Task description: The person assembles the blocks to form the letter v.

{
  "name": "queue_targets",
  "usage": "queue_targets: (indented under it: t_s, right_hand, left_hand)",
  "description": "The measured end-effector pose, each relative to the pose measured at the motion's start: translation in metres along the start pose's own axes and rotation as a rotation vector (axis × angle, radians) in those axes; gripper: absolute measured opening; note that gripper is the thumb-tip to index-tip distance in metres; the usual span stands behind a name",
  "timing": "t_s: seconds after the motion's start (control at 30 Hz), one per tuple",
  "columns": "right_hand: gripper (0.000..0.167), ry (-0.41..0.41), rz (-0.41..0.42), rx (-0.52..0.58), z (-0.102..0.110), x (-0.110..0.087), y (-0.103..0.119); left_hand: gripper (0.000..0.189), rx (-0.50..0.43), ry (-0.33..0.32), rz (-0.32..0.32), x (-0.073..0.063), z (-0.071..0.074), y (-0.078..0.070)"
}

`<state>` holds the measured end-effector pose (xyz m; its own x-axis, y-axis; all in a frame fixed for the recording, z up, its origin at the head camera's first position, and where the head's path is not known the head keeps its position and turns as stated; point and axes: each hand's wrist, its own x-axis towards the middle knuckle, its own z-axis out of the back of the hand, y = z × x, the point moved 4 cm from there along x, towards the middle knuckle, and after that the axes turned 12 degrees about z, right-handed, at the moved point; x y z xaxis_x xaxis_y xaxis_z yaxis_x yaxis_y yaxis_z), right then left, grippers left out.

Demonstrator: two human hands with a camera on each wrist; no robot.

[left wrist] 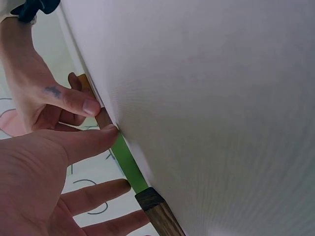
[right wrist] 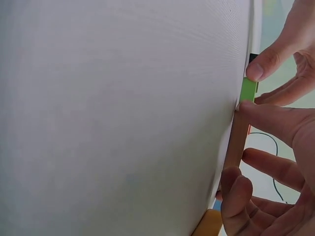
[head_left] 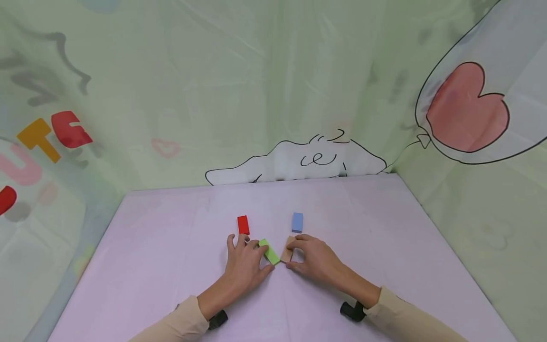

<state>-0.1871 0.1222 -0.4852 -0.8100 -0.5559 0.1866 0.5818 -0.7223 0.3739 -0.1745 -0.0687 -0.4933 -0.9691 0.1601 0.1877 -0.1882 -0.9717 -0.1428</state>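
Both hands are at work in the middle of the pale lilac table [head_left: 162, 266]! The left hand [head_left: 244, 268] has thumb and index finger drawn in at either end of the green block [head_left: 270, 252], a light pinch, the other fingers loosely bent and spread. Over to the right hand [head_left: 318, 260]: thumb and index bracket the tan wooden block [head_left: 287, 251], the gap between them just the block's length, remaining fingers curled. And look at the angle: the two blocks lean into a V, near ends together under the thumbs, though whether they actually touch I can't tell.

Just beyond the left fingertips lies the red block [head_left: 243, 224]; past the right hand, the blue block [head_left: 297, 222]. The left wrist view picks up a black block face [left wrist: 149, 198] beside wood-grained brown [left wrist: 166, 220], one piece or two unclear. An orange block [right wrist: 208, 223] sits by the right fingers.
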Motion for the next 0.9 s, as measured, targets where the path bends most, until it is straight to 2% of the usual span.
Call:
queue_targets:
  t_s: [0.43, 0.7, 0.9]
  right_hand:
    - [0.040, -0.020, -0.041, 0.040, -0.0022, -0.0021, -0.0011]
    - [0.040, -0.049, -0.100, 0.101, -0.0069, -0.0025, -0.0051]
    - [0.042, -0.072, -0.093, 0.135, -0.0085, -0.0034, -0.0065]
  left_hand:
    - [0.045, -0.030, -0.012, 0.022, -0.0033, -0.0010, 0.0004]
    - [0.044, -0.157, -0.026, 0.054, -0.0042, -0.0044, 0.0055]
    - [0.044, -0.200, -0.029, 0.060, -0.0047, -0.0056, 0.0076]
